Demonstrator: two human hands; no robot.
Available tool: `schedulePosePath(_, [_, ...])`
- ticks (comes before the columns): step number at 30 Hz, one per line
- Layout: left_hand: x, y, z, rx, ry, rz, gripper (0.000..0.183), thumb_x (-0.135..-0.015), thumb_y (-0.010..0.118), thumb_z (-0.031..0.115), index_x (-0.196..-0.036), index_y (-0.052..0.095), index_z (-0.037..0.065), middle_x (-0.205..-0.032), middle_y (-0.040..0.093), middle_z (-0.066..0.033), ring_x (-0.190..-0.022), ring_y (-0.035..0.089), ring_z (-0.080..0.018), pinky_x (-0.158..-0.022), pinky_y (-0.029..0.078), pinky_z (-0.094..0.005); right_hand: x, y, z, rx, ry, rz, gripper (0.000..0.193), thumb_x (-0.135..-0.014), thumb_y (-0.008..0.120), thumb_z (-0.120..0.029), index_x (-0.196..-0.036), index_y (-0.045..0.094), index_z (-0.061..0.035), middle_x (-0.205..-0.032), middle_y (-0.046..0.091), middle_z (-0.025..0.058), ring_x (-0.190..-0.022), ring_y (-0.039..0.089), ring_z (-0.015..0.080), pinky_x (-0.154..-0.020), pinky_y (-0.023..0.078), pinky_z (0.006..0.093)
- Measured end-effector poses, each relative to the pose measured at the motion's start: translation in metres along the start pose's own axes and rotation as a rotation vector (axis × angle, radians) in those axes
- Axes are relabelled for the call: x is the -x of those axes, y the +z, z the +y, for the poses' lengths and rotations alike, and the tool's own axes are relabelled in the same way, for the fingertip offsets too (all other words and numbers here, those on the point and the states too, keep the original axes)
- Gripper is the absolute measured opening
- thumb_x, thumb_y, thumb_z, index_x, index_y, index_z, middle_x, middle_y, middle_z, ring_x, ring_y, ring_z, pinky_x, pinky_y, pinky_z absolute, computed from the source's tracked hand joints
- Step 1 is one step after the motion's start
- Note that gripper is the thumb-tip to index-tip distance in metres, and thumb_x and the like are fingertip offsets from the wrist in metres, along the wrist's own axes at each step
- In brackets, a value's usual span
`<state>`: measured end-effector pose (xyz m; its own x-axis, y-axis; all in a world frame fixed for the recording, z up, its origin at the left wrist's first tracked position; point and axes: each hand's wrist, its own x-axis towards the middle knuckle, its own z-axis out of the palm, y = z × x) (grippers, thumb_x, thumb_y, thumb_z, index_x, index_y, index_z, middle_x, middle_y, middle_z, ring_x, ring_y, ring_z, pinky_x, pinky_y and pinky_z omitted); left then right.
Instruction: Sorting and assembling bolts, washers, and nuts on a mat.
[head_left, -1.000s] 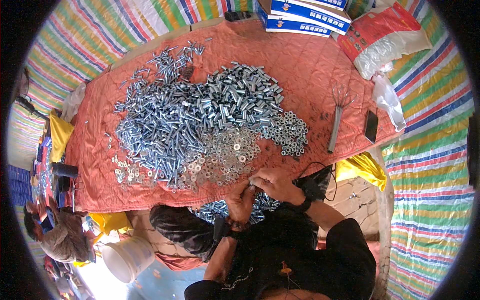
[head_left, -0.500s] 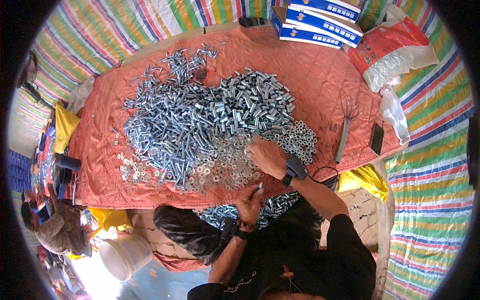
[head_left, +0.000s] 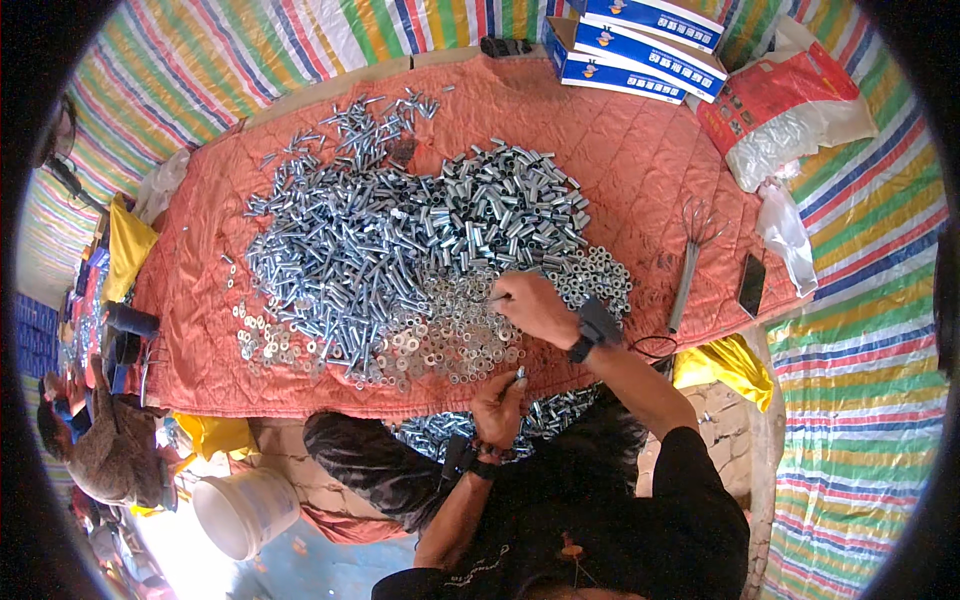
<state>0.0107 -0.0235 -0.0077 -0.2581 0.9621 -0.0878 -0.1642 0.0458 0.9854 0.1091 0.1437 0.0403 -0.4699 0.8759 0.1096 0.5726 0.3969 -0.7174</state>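
Poking from the pinched grip of the left hand (head_left: 497, 412) in the head view, a small metal piece (head_left: 520, 373) looks light, stiff, slick, best held by its sides. Ahead, the right hand (head_left: 538, 308) bunches its fingers at washers (head_left: 455, 345); its hold is unclear.

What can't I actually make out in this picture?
- Head view: the lower part of the small metal piece, covered by the left hand.
- Head view: whether the right hand pinches a washer; its fingers cover the spot.
- Head view: the full stack of blue-and-white boxes, cut off by the top edge.
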Motion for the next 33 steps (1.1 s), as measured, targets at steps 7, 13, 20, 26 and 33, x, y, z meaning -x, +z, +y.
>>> schedulePosePath(7, [-0.001,0.003,0.01,-0.065,0.047,0.004,0.014,-0.086,0.064,0.006,-0.097,0.066,-0.003,-0.065,0.06,-0.0017,-0.052,0.053,-0.0067,-0.047,0.043,-0.0231,0.051,-0.034,0.008,-0.357,0.355,-0.031,0.013,-0.076,0.067,-0.011,-0.079,0.064,0.0004,-0.069,0.063,0.014,-0.059,0.063,0.0232,-0.056,0.048,0.0345])
schedulePosePath(13, [0.001,-0.002,-0.006,-0.2,0.141,-0.057,0.015,-0.085,0.063,0.003,-0.097,0.065,-0.004,-0.069,0.062,-0.0038,-0.059,0.056,-0.009,-0.053,0.046,-0.0247,0.072,-0.008,0.029,-0.013,0.017,0.17,0.011,-0.077,0.067,-0.011,-0.081,0.064,-0.0015,-0.075,0.064,0.0171,-0.068,0.062,0.0349,-0.061,0.049,0.0403])
schedulePosePath(20, [0.001,-0.001,-0.004,-0.238,0.066,-0.063,0.016,-0.085,0.064,0.005,-0.099,0.065,-0.004,-0.076,0.064,-0.0059,-0.064,0.057,-0.0105,-0.057,0.047,-0.0262,0.062,0.0,0.04,-0.009,0.069,0.232,0.01,-0.079,0.065,-0.012,-0.078,0.062,-0.002,-0.073,0.062,0.0176,-0.068,0.062,0.0358,-0.06,0.048,0.0424])
schedulePosePath(26, [0.001,-0.001,-0.004,-0.135,-0.046,-0.064,0.017,-0.086,0.065,0.008,-0.098,0.065,-0.005,-0.073,0.063,-0.0057,-0.059,0.056,-0.009,-0.053,0.045,-0.0244,0.063,0.004,0.033,-0.01,0.076,0.179,0.015,-0.076,0.066,-0.014,-0.075,0.059,-0.0009,-0.072,0.06,0.0185,-0.07,0.06,0.0377,-0.062,0.047,0.0453])
schedulePosePath(33, [-0.001,-0.001,-0.008,-0.093,-0.01,-0.063,0.017,-0.087,0.064,0.008,-0.097,0.065,-0.005,-0.066,0.06,-0.0036,-0.055,0.054,-0.0086,-0.049,0.043,-0.0248,0.067,0.006,0.029,0.09,-0.087,0.185,0.014,-0.075,0.067,-0.012,-0.074,0.06,0.0,-0.075,0.059,0.0179,-0.072,0.058,0.0381,-0.066,0.047,0.0454])
